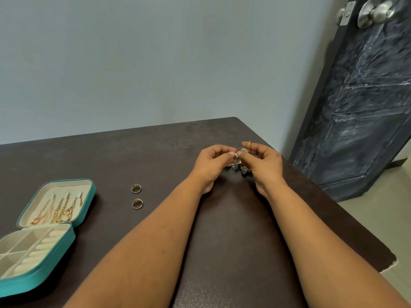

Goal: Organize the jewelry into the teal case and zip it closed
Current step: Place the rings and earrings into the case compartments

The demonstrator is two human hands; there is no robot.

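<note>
Head view takes in a pale wall (133, 63) behind, a dark panelled door (367, 107) with a metal knob (378, 12) at the right, and a dark brown table (155, 156) filling the lower half. On the table's left edge sits the teal case (85, 205), lying unzipped with its lid folded back. The lid's cream lining holds several gold chains (59, 211) hanging from small hooks; the base half, nearer the person, shows cream dividers and a row of ring rolls (42, 247), with nothing visible in the compartments.

Both forearms reach forward to the table's far right part, well apart from the case. The left hand (211, 165) and right hand (264, 165) meet fingertip to fingertip, each with fingers curled in a pinch on a piece of jewelry (239, 164) held between them just above the table. It looks like a bracelet or chain with silver-grey floral charms dangling beneath the fingers, though it is too small to name for sure. The right hand wears a gold finger ring (249, 144).

Between the case and the hands lie 2 loose gold rings (136, 188) on the bare table, one just behind the other, not touching.
</note>
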